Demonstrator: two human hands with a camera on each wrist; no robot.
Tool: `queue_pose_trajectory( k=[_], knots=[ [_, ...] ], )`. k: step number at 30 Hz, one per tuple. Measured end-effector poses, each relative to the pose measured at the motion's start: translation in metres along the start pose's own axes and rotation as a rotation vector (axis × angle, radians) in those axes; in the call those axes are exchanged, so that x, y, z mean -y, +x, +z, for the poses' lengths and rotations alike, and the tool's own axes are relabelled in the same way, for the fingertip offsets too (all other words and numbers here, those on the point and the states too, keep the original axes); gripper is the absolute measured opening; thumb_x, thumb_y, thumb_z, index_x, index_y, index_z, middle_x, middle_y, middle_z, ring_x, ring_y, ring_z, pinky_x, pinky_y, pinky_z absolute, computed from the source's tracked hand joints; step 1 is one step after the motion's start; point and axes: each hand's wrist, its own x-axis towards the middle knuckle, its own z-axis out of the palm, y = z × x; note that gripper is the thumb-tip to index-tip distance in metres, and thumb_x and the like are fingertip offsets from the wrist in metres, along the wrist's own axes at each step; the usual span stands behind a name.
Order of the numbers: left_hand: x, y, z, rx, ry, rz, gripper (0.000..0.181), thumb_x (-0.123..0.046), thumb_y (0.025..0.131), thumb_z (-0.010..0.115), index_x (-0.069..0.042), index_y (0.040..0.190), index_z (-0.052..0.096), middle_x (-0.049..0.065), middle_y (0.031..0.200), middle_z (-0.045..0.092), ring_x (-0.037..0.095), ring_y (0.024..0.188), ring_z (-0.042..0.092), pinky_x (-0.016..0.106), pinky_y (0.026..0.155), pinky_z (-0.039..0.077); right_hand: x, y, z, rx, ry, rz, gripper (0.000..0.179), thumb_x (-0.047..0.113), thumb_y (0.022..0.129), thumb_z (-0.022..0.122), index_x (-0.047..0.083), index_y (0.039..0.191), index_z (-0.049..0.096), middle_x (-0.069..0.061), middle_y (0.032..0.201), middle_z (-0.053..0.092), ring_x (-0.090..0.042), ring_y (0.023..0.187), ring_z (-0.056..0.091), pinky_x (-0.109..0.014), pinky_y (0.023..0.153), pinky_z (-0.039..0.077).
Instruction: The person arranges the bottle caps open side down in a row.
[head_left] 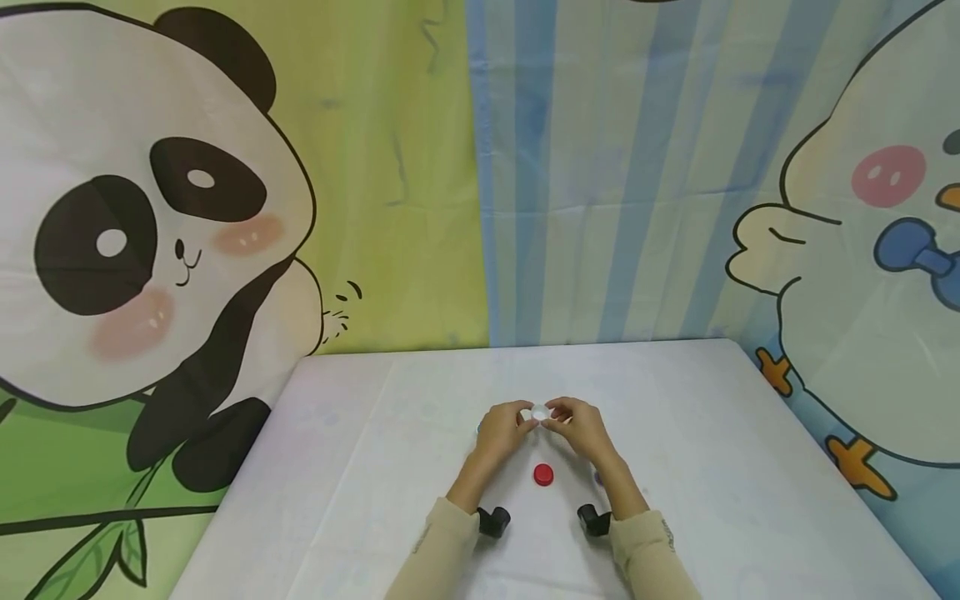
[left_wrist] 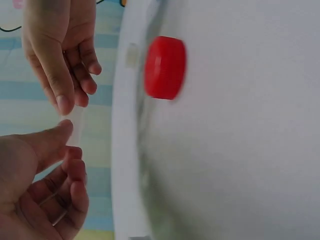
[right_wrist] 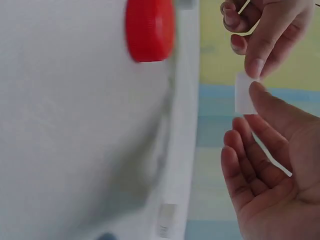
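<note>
My left hand (head_left: 500, 431) and right hand (head_left: 582, 428) meet over the far middle of the table, pinching a small white round cap (head_left: 540, 412) from either side. The right wrist view has the white cap (right_wrist: 244, 94) edge-on, with thumbs and fingertips at its rim. In the left wrist view it is pale and mostly behind the fingers. The other fingers of both hands curl loosely. Nearer my body, between the forearms, a red ridged bottle cap (head_left: 543, 475) lies on the table. It also appears beside the hands in the left wrist view (left_wrist: 165, 68).
A white cloth covers the table (head_left: 375, 467). A bluish thing (head_left: 597, 478) shows partly behind the right wrist, and a sliver of blue (head_left: 478, 428) beside the left hand. Black wrist cameras (head_left: 493, 522) stick out from the sleeves. Cartoon-printed curtains (head_left: 405, 183) hang behind.
</note>
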Motion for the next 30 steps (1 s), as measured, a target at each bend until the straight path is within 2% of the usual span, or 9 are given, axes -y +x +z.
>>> queue_pose_trajectory(
  k=[8, 11, 14, 19, 24, 30],
  knots=[
    [-0.011, -0.013, -0.033, -0.12, -0.123, 0.195, 0.031, -0.029, 0.083, 0.063, -0.012, 0.109, 0.064, -0.006, 0.067, 0.057, 0.002, 0.057, 0.049, 0.015, 0.052, 0.039, 0.026, -0.016, -0.025, -0.081, 0.027, -0.172, 0.034, 0.033, 0.076, 0.07, 0.016, 0.105, 0.065, 0.004, 0.085, 0.062, -0.017, 0.079, 0.057, -0.035, 0.069, 0.045],
    [-0.016, -0.019, -0.04, -0.175, -0.148, 0.253, 0.03, -0.03, 0.083, 0.063, -0.013, 0.107, 0.065, -0.007, 0.067, 0.056, 0.002, 0.058, 0.049, 0.015, 0.054, 0.04, 0.036, -0.023, -0.032, -0.114, 0.023, -0.238, 0.034, 0.033, 0.077, 0.069, 0.018, 0.106, 0.066, 0.007, 0.085, 0.061, -0.019, 0.082, 0.056, -0.035, 0.069, 0.043],
    [-0.021, -0.025, -0.046, -0.222, -0.187, 0.291, 0.029, -0.031, 0.083, 0.062, -0.013, 0.107, 0.065, -0.007, 0.067, 0.054, 0.002, 0.059, 0.048, 0.015, 0.055, 0.041, 0.044, -0.028, -0.038, -0.145, 0.007, -0.292, 0.032, 0.032, 0.077, 0.07, 0.019, 0.106, 0.066, 0.008, 0.084, 0.06, -0.015, 0.082, 0.053, -0.031, 0.067, 0.041],
    [-0.027, -0.04, -0.05, -0.265, -0.266, 0.332, 0.029, -0.031, 0.083, 0.062, -0.015, 0.106, 0.065, -0.008, 0.067, 0.052, 0.002, 0.059, 0.046, 0.014, 0.054, 0.042, 0.054, -0.041, -0.043, -0.163, -0.006, -0.358, 0.033, 0.028, 0.076, 0.071, 0.019, 0.107, 0.066, 0.007, 0.085, 0.06, -0.009, 0.084, 0.05, -0.027, 0.068, 0.041],
    [-0.027, -0.06, -0.048, -0.295, -0.336, 0.378, 0.027, -0.027, 0.082, 0.064, -0.013, 0.105, 0.065, -0.007, 0.065, 0.052, 0.001, 0.058, 0.045, 0.014, 0.053, 0.042, 0.06, -0.058, -0.044, -0.131, -0.012, -0.373, 0.034, 0.033, 0.075, 0.071, 0.025, 0.108, 0.065, 0.011, 0.091, 0.06, -0.005, 0.09, 0.048, -0.027, 0.069, 0.043],
    [-0.028, -0.073, -0.044, -0.297, -0.354, 0.392, 0.025, -0.026, 0.083, 0.064, -0.013, 0.105, 0.066, -0.008, 0.064, 0.052, 0.0, 0.058, 0.045, 0.014, 0.053, 0.042, 0.06, -0.071, -0.043, -0.137, -0.038, -0.38, 0.034, 0.033, 0.074, 0.072, 0.026, 0.107, 0.066, 0.012, 0.092, 0.061, -0.004, 0.091, 0.046, -0.025, 0.069, 0.044]
  ],
)
